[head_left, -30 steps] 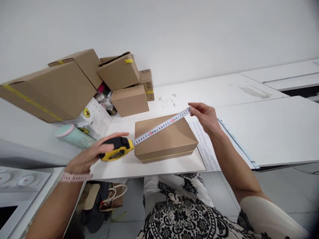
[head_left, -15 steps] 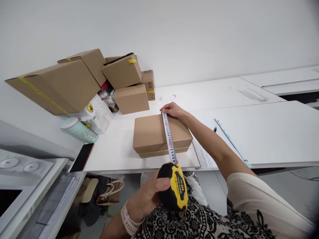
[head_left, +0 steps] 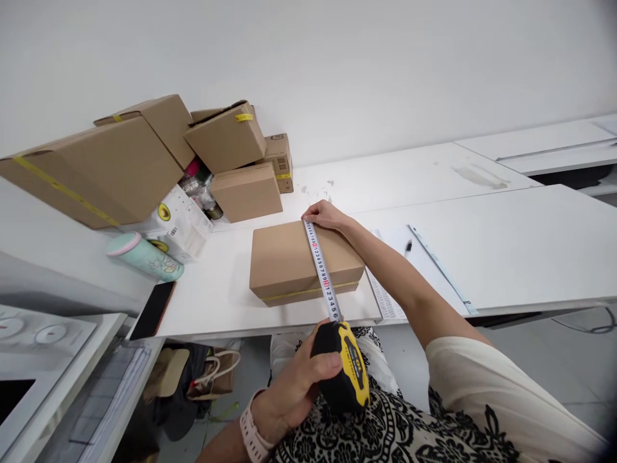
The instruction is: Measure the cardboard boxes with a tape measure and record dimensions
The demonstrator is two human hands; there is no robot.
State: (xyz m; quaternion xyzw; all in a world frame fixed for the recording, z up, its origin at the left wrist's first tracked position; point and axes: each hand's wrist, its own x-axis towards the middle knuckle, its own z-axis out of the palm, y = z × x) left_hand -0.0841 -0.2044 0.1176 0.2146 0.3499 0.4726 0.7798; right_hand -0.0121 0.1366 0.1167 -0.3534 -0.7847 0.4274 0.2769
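Observation:
A closed cardboard box (head_left: 284, 257) with a yellow tape line along its lower side sits near the table's front edge. My left hand (head_left: 308, 373) is closed round the black and yellow case of a tape measure (head_left: 354, 366), below the table edge and in front of my lap. Its silver blade (head_left: 319, 267) runs out across the top of the box to the far edge. There my right hand (head_left: 324, 215) pinches the blade's end between thumb and fingers; the very tip is hidden.
Several cardboard boxes (head_left: 229, 138) are stacked at the back left. A mint tumbler (head_left: 149, 257) and a black phone-like slab (head_left: 153, 310) lie at left. Right of the box are a printed sheet (head_left: 393, 302), a pen (head_left: 409, 246) and a pale blue ruler-like strip (head_left: 441, 267). A white microwave (head_left: 38, 360) stands lower left.
The view has shifted slightly, so the table things sit a little further left. My left hand has tilted the tape measure's case a little; both hands keep their hold, and the blade stays stretched over the box.

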